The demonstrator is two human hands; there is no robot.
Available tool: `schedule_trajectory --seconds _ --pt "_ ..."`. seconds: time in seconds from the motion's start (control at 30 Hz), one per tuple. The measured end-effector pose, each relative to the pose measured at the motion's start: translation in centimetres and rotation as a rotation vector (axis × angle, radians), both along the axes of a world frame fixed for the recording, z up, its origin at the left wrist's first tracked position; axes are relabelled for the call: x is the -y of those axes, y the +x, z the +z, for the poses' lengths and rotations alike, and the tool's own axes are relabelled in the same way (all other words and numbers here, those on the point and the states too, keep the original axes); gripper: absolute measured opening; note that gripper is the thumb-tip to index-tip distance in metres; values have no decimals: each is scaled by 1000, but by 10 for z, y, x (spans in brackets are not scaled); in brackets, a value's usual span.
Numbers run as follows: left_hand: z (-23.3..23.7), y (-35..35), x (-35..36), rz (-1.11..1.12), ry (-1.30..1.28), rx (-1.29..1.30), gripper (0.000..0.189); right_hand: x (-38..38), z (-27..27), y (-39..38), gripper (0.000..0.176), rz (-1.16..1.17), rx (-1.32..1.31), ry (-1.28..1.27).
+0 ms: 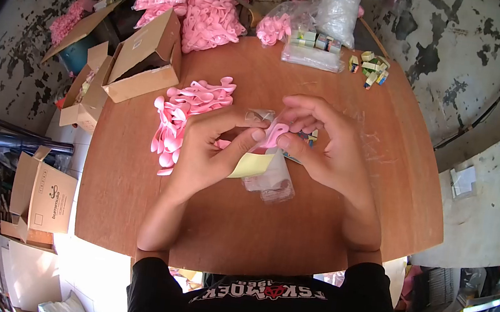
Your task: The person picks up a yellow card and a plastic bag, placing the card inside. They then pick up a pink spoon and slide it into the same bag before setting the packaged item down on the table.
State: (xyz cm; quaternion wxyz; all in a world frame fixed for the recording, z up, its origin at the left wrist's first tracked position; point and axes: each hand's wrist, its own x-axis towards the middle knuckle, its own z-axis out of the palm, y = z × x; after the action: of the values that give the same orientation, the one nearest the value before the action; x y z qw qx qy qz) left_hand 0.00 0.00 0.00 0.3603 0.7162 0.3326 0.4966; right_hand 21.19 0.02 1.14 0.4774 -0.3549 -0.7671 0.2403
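Note:
In front of my chest, my left hand is closed, its thumb pressed over a pink plastic spoon and the clear plastic bag around it. My right hand comes in from the other side; its thumb tip meets the looped end of the spoon, with the fingers curled above. A pale yellow card hangs below my left thumb, against the bag. Close by on the left lies a pile of pink spoons, partly hidden by my left hand. Small printed pieces show partly behind my right hand.
Large bags of pink spoons stand along the back of the wooden table. An open cardboard box is at the back left. Clear bags and several small printed bundles lie at the back right.

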Motion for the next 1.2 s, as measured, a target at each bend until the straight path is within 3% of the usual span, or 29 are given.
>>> schedule_trajectory --seconds 0.07,0.2,0.27,0.3,0.37,0.47,0.6,0.7,0.77,0.9,1.2 --pt "-1 0 -1 -24 25 37 13 -5 -3 2 25 109 -27 -53" --pt "-2 -1 -3 -48 89 12 20 -3 -8 0 10 54 -163 -1" --pt "-1 -2 -3 -102 146 25 36 4 -3 -4 7 -153 -438 300" --pt "-1 -2 -5 -101 147 26 36 3 1 -1 7 -151 -437 300" --pt "-3 -2 -5 -126 131 35 48 2 9 8 3 -170 -5 235" --pt "-3 0 -5 -139 93 -19 52 2 9 7 4 -131 -121 143" --pt "-5 5 -5 -158 91 -53 58 7 9 5 2 -133 -174 221" --pt "-6 8 -6 -165 103 -70 55 7 6 7 4 -116 -105 236" --pt "-2 8 -5 -178 187 -212 41 8 5 6 5 -89 -136 185" --pt "-3 5 -3 -156 145 -221 26 5 2 6 7 -80 -106 186" --pt "-2 4 0 -61 -55 -40 13 6 4 -1 19 40 -148 54"
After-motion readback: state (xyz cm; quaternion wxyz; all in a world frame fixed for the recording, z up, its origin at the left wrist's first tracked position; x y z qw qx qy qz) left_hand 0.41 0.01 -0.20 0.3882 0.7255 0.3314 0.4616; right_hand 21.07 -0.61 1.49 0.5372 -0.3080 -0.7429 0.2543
